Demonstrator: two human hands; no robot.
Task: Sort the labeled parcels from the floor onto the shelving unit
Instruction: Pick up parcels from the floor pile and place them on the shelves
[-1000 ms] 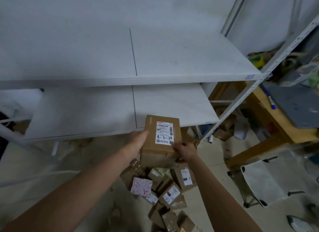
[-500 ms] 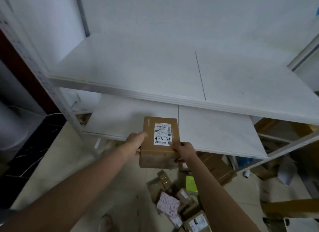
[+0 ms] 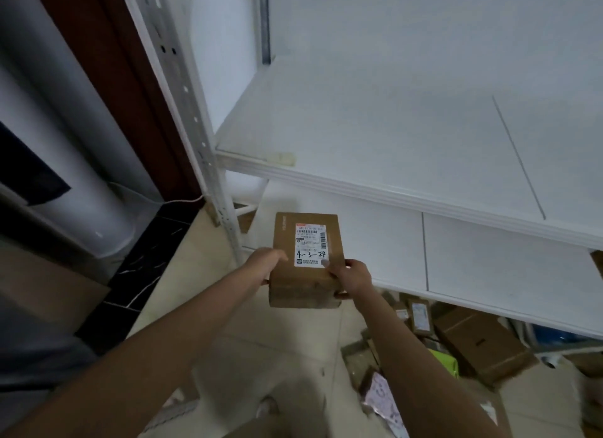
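Both forearms are cut off below. Your left hand and right hand clasp the cardboard parcel marked 4-3-24 by its sides, in front of the lower shelf; fingers beneath are hidden, and the label print is unreadable.

Two hands, one labelled box, two white shelf boards, one perforated upright, several floor parcels.
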